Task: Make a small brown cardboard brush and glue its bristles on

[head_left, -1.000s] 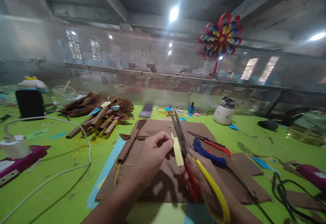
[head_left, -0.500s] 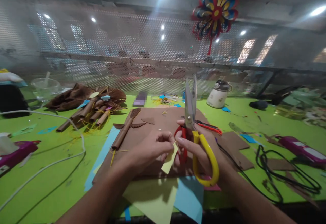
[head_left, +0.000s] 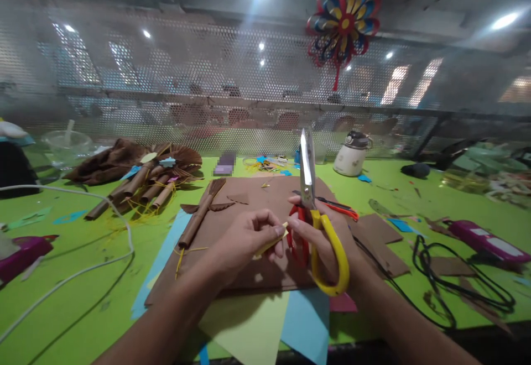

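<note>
Between thumb and fingers, my left hand (head_left: pixel 259 235) pinches a small pale yellow paper strip (head_left: pixel 265 247), mostly hidden by the fingers. My right hand (head_left: pixel 321 232) holds scissors (head_left: pixel 307 180) with one yellow and one red handle; their blades point up and look closed. The right fingertips are close to the strip's upper end; whether they touch it I cannot tell. Both hands are above a brown board (head_left: pixel 244 188). On its left part lies a rolled brown paper tube (head_left: pixel 199 218) with a fringed end and yellow string.
Brown tubes (head_left: pixel 141 182) are bundled at the back left. Yellow paper (head_left: pixel 244 326) and blue paper (head_left: pixel 307 321) lie at the front edge. A red cutter (head_left: pixel 338 208), brown scraps (head_left: pixel 384 227), black cable (head_left: pixel 431 293) and purple power strip (head_left: pixel 489 240) are right; a white bottle (head_left: pixel 350 155) stands behind.
The yellow strip has turned and is now mostly behind my left fingers. The scissor blades have come together from slightly apart. The whole view has shifted slightly.
</note>
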`<state>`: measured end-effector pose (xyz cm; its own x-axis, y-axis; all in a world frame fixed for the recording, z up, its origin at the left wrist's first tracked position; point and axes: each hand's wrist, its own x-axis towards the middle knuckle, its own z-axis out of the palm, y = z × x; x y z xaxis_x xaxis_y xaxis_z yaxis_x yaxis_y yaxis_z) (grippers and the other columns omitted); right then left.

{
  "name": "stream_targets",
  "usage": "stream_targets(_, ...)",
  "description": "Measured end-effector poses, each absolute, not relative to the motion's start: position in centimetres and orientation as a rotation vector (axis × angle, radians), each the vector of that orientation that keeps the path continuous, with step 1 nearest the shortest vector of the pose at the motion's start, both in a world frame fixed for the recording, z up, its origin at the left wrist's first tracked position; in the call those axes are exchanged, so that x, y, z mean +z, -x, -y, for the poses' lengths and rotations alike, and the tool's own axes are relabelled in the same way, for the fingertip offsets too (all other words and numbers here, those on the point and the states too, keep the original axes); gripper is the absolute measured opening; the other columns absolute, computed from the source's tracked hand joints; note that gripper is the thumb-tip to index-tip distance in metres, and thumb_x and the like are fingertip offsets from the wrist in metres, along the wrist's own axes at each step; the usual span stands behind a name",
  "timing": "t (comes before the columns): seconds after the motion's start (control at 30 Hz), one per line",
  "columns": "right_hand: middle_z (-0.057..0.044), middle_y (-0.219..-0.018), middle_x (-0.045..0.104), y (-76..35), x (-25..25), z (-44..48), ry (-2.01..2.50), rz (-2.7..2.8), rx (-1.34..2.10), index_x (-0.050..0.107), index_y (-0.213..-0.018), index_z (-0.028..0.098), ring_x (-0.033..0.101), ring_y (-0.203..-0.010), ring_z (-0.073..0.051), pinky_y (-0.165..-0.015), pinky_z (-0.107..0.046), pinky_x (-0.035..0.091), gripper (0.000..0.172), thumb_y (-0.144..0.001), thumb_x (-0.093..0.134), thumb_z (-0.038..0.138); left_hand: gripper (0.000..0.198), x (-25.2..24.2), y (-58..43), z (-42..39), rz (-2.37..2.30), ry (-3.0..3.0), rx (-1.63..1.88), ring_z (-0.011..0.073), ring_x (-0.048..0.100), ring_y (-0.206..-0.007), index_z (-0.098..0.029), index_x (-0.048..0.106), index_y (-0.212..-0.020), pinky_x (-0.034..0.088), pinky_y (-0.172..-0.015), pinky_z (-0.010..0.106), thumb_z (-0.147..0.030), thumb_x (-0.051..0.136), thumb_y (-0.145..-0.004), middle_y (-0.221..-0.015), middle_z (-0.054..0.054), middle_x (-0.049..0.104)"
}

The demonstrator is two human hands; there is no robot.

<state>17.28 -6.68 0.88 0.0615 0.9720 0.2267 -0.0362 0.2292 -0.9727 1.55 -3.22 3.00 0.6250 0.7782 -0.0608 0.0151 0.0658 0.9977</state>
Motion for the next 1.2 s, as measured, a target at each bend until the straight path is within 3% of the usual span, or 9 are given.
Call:
stream_targets(0.13,0.0,-0.07,0.052,-18.0,0.8,6.3,1.117,1.434,0.94,0.054,-0.108,0.016,0.049,-0.057,-0.011,-0.051,-0.022,0.041,0.042,-0.079,0.057,0.046,0.019,3.5,-1.0,3.1,-0.789,-1.435,0.857,0.0088,0.044,-0.051,-0.015,0.054,-0.075,0.035,-0.053,0.022,-0.033,0.059,-0.077,-0.056,-0.002,0.053)
stream_targets(0.37,-0.004,-0.075,0.055,-17.5,1.5,7.3,1.131,1.76,0.825,0.059,-0.098,0.018,0.053,-0.069,-0.017,-0.06,-0.026,0.045,0.035,-0.073,0.064,0.042,0.017,4.4,0.0,3.4,-0.874,-1.421,1.166,0.0102,0.045,-0.055,-0.015,0.057,-0.085,0.034,-0.053,0.023,-0.032,0.056,-0.079,-0.058,-0.002,0.052)
stream_targets(0.6,-0.007,-0.084,0.062,-17.7,0.3,7.6,1.142,1.722,0.879,0.066,-0.097,0.023,0.056,-0.087,-0.026,-0.075,-0.033,0.048,0.032,-0.069,0.068,0.038,0.013,4.6,0.0,3.7,-0.94,-1.471,1.224,0.0095,0.043,-0.052,-0.016,0.055,-0.075,0.034,-0.051,0.023,-0.028,0.054,-0.08,-0.056,-0.002,0.049)
stream_targets(0.97,-0.005,-0.067,0.06,-16.8,1.1,8.3,1.141,1.788,0.749,0.064,-0.104,0.021,0.054,-0.056,-0.017,-0.051,-0.027,0.045,0.034,-0.077,0.058,0.042,0.011,4.4,0.0,3.6,-0.929,-1.468,1.192,0.0093,0.042,-0.05,-0.016,0.057,-0.078,0.034,-0.05,0.023,-0.027,0.056,-0.078,-0.054,-0.003,0.049)
stream_targets(1.2,-0.003,-0.059,0.055,-16.6,1.9,8.5,1.156,1.828,0.7,0.063,-0.102,0.016,0.05,-0.052,-0.014,-0.048,-0.024,0.041,0.04,-0.079,0.053,0.048,0.013,4.5,0.0,3.7,-0.955,-1.472,1.189,0.0094,0.043,-0.049,-0.016,0.057,-0.079,0.034,-0.05,0.023,-0.029,0.056,-0.077,-0.054,-0.003,0.05)
